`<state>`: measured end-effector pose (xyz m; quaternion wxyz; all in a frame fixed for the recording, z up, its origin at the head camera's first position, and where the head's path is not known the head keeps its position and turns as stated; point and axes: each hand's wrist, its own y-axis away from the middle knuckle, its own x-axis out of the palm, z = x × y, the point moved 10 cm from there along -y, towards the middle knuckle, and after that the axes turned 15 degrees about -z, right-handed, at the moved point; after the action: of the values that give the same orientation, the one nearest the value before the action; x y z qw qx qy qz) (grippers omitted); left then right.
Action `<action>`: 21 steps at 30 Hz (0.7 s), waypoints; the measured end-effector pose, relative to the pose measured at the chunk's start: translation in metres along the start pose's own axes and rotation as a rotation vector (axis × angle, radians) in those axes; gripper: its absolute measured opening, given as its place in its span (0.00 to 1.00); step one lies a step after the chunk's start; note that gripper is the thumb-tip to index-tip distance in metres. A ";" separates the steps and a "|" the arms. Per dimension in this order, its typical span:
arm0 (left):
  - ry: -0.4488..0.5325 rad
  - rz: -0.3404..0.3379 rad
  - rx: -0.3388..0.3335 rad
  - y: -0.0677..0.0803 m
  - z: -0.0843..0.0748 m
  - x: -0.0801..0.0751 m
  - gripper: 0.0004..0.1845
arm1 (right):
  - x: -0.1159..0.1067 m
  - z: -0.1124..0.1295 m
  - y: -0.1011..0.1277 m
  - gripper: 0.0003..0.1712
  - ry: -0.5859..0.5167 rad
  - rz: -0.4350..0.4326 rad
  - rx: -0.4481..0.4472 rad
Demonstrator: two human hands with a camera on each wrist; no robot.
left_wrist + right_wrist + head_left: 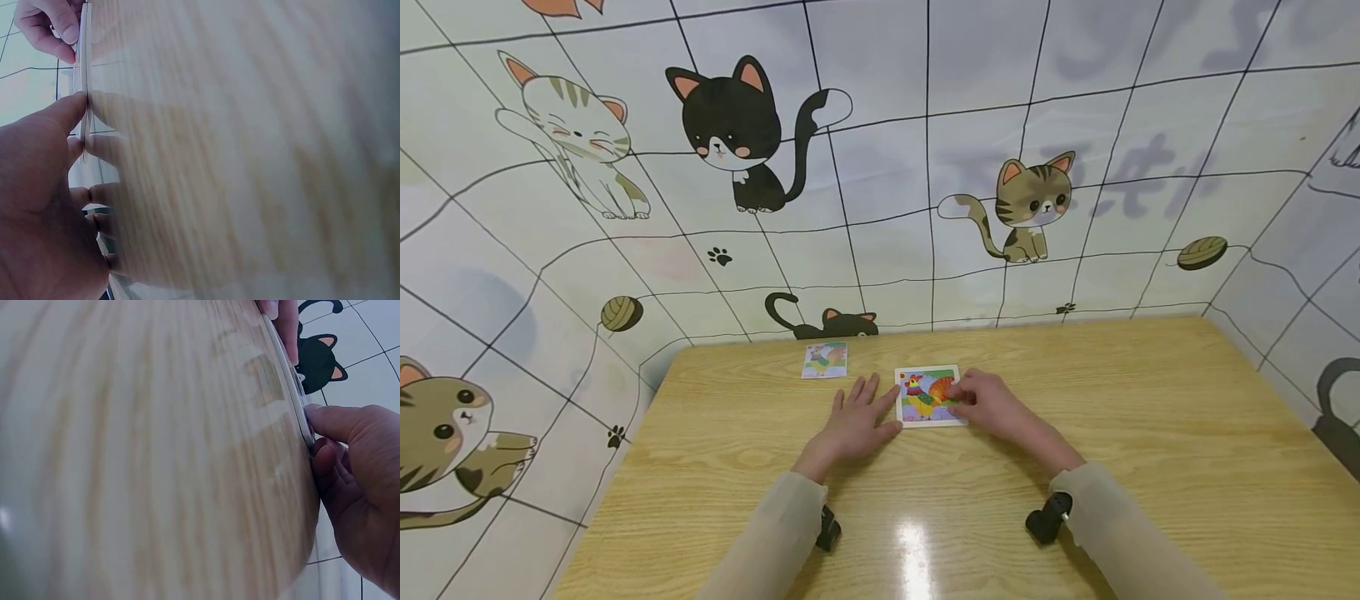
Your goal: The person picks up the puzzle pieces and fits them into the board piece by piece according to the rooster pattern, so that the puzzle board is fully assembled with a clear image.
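Observation:
A white-bordered rooster picture board lies flat on the table, bright with red, yellow and green. My left hand rests beside it with the fingers spread, thumb and forefinger touching its left edge. In the left wrist view, those fingertips meet the thin side of the board. Curled fingers and thumb of my right hand grip the board's right side, over the rooster's tail. The right wrist view has the right thumb against the board; whether a small piece sits under the fingertips is hidden.
A smaller, paler card with a similar rooster lies behind my left hand, near the table's back edge. The wooden table extends to both sides. A cat-patterned wall covering rises right behind it.

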<state>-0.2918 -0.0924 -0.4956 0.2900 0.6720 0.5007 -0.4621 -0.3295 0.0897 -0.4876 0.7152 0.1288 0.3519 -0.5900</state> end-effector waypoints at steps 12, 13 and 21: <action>-0.003 0.001 -0.001 -0.001 0.001 0.001 0.34 | -0.002 -0.001 0.000 0.07 0.000 -0.022 -0.032; -0.004 0.001 -0.001 -0.001 0.001 0.001 0.34 | -0.002 -0.001 0.000 0.05 0.001 -0.023 -0.034; -0.009 0.000 0.000 -0.001 0.001 0.001 0.34 | -0.002 -0.001 -0.001 0.04 -0.003 -0.023 -0.027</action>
<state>-0.2933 -0.0925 -0.4966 0.2925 0.6699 0.4992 -0.4653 -0.3312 0.0919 -0.4870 0.7104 0.1144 0.3602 -0.5937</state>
